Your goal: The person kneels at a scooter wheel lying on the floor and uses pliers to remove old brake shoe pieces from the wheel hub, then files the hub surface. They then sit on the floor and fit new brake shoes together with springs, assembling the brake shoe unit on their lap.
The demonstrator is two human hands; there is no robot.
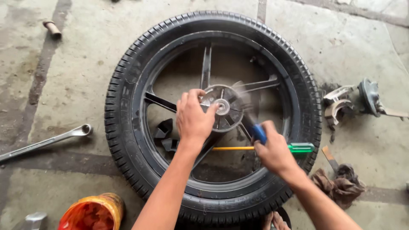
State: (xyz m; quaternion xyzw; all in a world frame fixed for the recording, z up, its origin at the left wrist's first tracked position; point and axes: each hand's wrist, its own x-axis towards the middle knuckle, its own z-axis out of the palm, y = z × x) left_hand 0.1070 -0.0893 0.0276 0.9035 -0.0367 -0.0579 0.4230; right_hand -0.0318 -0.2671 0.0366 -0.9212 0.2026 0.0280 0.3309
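1. Wrench (44, 142), long and silver, lying flat on the concrete floor (76, 72) at far left, ring end pointing toward the tyre.
2. Short rusty tube (52, 28) on the floor at far upper left, well apart from everything else.
3. Orange plastic container (93, 211) at near left, just beside the tyre's near edge; a grey metal piece (33, 220) sits left of it, partly cut off by the frame.
4. Motorcycle wheel (213, 117) lying flat at centre: black tyre (123, 110) on a black spoked alloy rim, metal hub (223, 106) facing up in the middle.
5. Left hand (194, 119) resting on the left side of the hub, fingers curled over its rim, gripping it.
6. Black rubber pieces (165, 135) on the floor inside the rim, just left of the left wrist.
7. Right hand (275, 151) closed around a blue-handled tool (258, 133); its working end is blurred near the hub, so its kind cannot be told.
8. Screwdriver (272, 148) with yellow shaft and green handle lying across the rim under the right hand, handle resting on the tyre's right side.
9. Dirty brown rag (338, 183) on the floor at near right, with a flat blade-like piece (329, 156) just above it.
10. Brake shoes (336, 106) and a round brake plate (370, 98) on the floor at far right, beside a dark grease stain.
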